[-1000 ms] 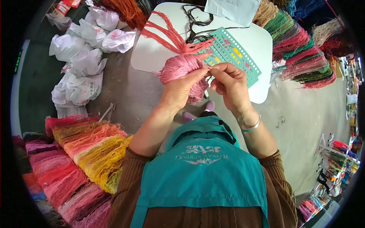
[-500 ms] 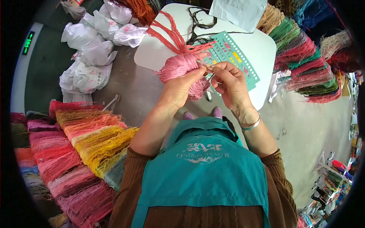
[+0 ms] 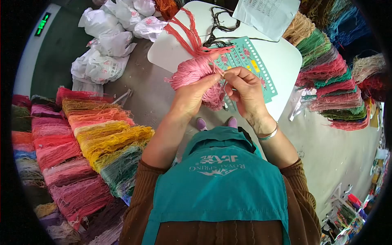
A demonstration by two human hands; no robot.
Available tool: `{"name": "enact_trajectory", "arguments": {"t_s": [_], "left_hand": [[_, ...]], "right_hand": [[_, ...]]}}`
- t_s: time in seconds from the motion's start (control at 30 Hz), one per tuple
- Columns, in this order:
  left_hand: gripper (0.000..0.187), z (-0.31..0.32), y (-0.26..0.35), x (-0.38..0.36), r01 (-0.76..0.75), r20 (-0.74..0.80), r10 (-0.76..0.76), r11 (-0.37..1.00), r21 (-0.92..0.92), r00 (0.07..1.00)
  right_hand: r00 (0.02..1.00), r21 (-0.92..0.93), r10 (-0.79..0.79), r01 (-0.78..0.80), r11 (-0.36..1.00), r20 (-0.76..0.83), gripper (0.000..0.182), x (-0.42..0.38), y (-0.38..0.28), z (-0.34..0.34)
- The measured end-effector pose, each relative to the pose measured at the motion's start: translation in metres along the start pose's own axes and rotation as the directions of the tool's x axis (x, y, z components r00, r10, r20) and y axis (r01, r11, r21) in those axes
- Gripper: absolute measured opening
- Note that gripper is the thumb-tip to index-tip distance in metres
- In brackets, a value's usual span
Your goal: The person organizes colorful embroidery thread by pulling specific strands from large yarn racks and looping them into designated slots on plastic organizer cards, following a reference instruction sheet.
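Observation:
A thick bundle of pink yarn (image 3: 191, 73) is gripped in my left hand (image 3: 196, 92), with loose strands hanging below the fingers. Close beside it, my right hand (image 3: 247, 87) pinches thin pink strands between thumb and forefinger, near my left thumb tip. Its other fingers are curled in. Just beyond the bundle, coral-red yarn (image 3: 192, 34) lies across the white table (image 3: 163, 51). Under and past my hands rests a green card (image 3: 255, 53) with punched holes along its edge and floral print.
Black yarn (image 3: 218, 26) and a printed paper sheet (image 3: 265, 16) lie on the table's far side. Coloured yarn hanks hang at right (image 3: 335, 83) and lower left (image 3: 110, 143). White plastic bags (image 3: 104, 61) sit on the floor at upper left.
The camera view has shifted slightly, moving the surroundings a little to the right. My right hand stays by the bundle, its pinch drawn slightly nearer my left thumb.

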State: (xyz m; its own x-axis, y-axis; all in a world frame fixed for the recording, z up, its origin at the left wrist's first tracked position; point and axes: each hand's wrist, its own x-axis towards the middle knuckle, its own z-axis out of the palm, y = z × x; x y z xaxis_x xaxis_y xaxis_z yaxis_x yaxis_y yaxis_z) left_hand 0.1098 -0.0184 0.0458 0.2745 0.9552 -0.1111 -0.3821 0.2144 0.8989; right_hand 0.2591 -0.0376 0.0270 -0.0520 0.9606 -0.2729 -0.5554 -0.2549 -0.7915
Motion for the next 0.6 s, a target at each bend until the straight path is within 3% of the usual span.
{"name": "enact_trajectory", "arguments": {"t_s": [0.17, 0.37, 0.57, 0.6], "left_hand": [[0.052, 0.005, -0.004, 0.000, -0.010, -0.061, 0.010, 1.000, 0.000, 0.998], [0.052, 0.004, -0.005, -0.001, -0.026, -0.029, 0.026, 1.000, -0.018, 0.999], [0.047, -0.002, -0.010, -0.005, -0.027, -0.066, 0.025, 0.999, -0.025, 0.998], [0.041, -0.003, -0.009, -0.006, -0.020, -0.066, 0.017, 0.999, -0.035, 0.998]], "right_hand": [[0.999, -0.042, -0.008, 0.010, 0.999, 0.034, 0.003, 0.001, -0.002, -0.004], [0.999, -0.053, -0.002, 0.005, 0.999, 0.053, 0.003, 0.003, -0.004, -0.005], [0.975, 0.261, 0.124, -0.170, 0.950, 0.184, 0.007, 0.010, -0.012, -0.008], [0.969, 0.079, 0.138, -0.157, 0.984, 0.207, 0.008, 0.011, -0.017, -0.008]]}}
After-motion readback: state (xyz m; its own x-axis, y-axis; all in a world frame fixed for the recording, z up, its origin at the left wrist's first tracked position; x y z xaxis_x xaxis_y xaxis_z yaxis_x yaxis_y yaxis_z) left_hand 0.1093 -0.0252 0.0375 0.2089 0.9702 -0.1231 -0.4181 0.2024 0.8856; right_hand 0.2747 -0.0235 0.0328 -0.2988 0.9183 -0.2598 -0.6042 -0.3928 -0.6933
